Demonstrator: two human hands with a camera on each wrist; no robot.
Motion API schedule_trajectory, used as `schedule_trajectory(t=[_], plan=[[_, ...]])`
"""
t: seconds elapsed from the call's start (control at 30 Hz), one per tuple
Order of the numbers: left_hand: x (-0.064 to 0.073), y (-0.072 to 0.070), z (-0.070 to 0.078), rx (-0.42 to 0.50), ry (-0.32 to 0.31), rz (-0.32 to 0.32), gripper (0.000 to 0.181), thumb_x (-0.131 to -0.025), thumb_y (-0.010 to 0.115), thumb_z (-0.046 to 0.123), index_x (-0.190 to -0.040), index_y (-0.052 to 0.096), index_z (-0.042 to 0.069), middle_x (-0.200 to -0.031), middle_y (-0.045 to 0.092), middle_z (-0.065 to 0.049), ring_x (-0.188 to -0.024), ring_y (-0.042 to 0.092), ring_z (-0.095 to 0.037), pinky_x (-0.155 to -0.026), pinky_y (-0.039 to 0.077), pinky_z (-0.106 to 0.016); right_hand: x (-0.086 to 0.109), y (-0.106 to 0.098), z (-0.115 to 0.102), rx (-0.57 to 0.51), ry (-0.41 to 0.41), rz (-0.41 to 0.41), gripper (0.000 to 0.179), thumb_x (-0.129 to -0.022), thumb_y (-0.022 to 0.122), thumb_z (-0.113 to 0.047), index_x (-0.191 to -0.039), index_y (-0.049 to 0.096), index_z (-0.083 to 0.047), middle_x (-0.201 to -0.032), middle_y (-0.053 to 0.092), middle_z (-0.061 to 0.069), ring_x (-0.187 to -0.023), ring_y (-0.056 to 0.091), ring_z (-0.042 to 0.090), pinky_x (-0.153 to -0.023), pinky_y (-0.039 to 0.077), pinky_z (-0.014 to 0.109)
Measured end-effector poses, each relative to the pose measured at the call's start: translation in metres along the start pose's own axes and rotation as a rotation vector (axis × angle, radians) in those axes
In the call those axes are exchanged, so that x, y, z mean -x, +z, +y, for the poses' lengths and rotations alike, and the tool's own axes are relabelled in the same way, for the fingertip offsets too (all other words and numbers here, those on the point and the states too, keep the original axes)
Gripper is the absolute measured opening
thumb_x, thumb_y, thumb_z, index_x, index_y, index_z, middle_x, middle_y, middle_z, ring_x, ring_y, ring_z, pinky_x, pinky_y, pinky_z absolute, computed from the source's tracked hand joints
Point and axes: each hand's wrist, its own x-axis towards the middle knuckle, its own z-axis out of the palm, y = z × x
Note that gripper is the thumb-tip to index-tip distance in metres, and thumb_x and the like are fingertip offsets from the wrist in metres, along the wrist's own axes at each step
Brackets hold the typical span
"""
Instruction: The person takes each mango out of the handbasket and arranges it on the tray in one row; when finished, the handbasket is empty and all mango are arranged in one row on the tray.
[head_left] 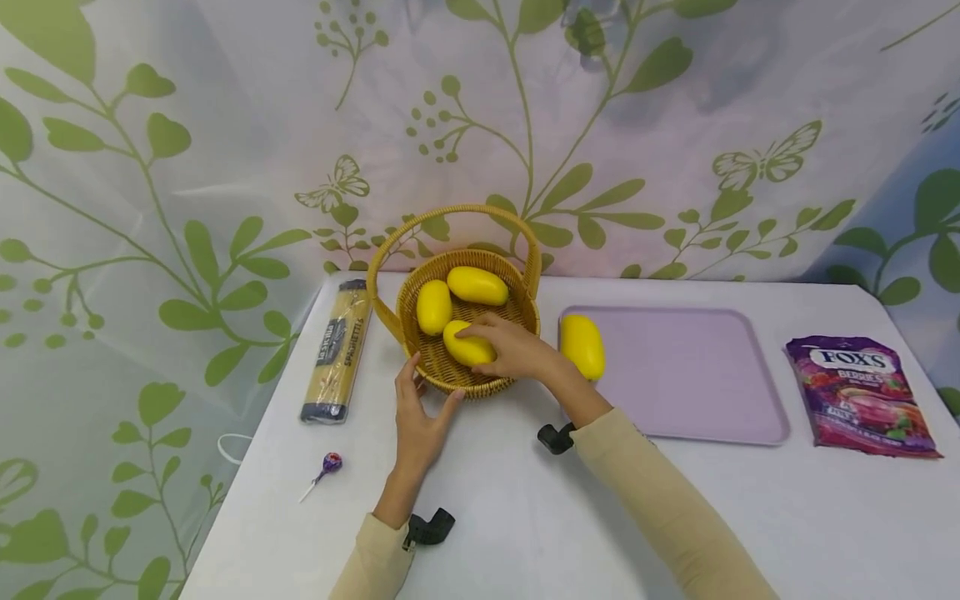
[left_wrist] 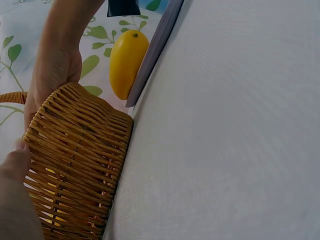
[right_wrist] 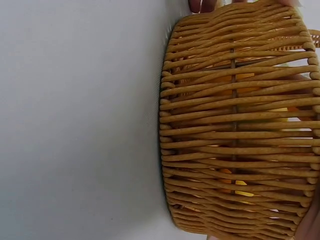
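A round wicker basket (head_left: 534, 327) with a tall handle stands on the white table. Inside it lie yellow mangoes, one at the back (head_left: 477, 285) and one at the left (head_left: 433, 307). My right hand (head_left: 516, 346) reaches over the rim and grips a third mango (head_left: 467, 343) low in the basket. With thumb and fingers spread along the front-left rim, my left hand (head_left: 422, 421) holds the basket from outside. In the left wrist view the thumb (left_wrist: 19, 155) shows at the rim. Another mango (head_left: 582, 347) leans on the left edge of a lilac tray (head_left: 682, 375).
A spaghetti pack (head_left: 337, 354) lies left of the basket, with a lollipop (head_left: 331, 463) in front of it. At the far right is a purple candy bag (head_left: 862, 396). A leaf-patterned curtain (head_left: 465, 125) hangs behind the table.
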Motion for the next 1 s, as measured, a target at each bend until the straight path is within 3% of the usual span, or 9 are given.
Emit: schedule_trajectory(t=[0.4, 1.0], plan=[[-0.0017, 0.0004, -0.0005, -0.014, 0.018, 0.006, 0.087, -0.086, 0.077, 0.032, -0.152, 0.026, 0.007, -0.148, 0.036, -0.019, -0.127, 0.050, -0.034, -0.101, 0.048, -0.049, 0.0030, 0.0011, 0.0062, -0.141, -0.002, 0.159, 0.054, -0.084, 0.077, -0.030, -0.134, 0.059, -0.020, -0.133, 0.054, 0.011, -0.122, 0.054, 0.029, -0.104, 0.046, 0.049], [-0.0012, 0.0002, -0.0015, -0.011, 0.021, -0.006, 0.088, -0.086, 0.076, 0.033, -0.153, 0.024, 0.009, -0.149, 0.034, -0.018, -0.128, 0.048, -0.035, -0.103, 0.047, -0.051, 0.0053, 0.0019, 0.0044, -0.146, -0.007, 0.207, 0.054, -0.083, 0.078, -0.028, -0.134, 0.060, -0.020, -0.130, 0.055, 0.011, -0.120, 0.056, 0.029, -0.101, 0.048, 0.049]])
